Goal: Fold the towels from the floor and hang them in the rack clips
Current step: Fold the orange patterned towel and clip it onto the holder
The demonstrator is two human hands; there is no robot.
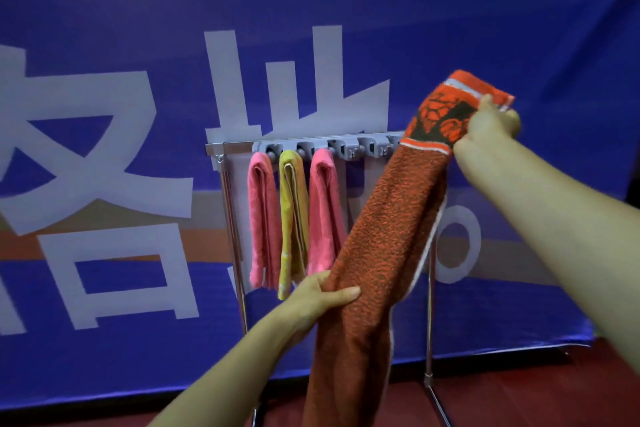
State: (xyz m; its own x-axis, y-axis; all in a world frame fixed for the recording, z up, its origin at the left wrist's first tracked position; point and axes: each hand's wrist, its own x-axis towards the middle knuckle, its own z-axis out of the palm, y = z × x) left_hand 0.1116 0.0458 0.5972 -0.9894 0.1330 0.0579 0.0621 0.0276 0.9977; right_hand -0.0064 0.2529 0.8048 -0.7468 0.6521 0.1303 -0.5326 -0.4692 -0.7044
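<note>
Even indoor light, soft throughout.
Motion blur smears the orange towel (391, 218) at the right fingers (509, 120); corners far from them darken, and straight lines bow with wide-angle distortion.

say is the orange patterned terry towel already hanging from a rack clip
No, the orange patterned terry towel is held in front of the grey clip rack by the left hand and right hand.

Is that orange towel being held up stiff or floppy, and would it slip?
Probably floppy: the orange towel drapes limply between the right hand at its top and the left hand gripping lower down. Its nubby pile looks grippy, so slipping seems unlikely.
</note>
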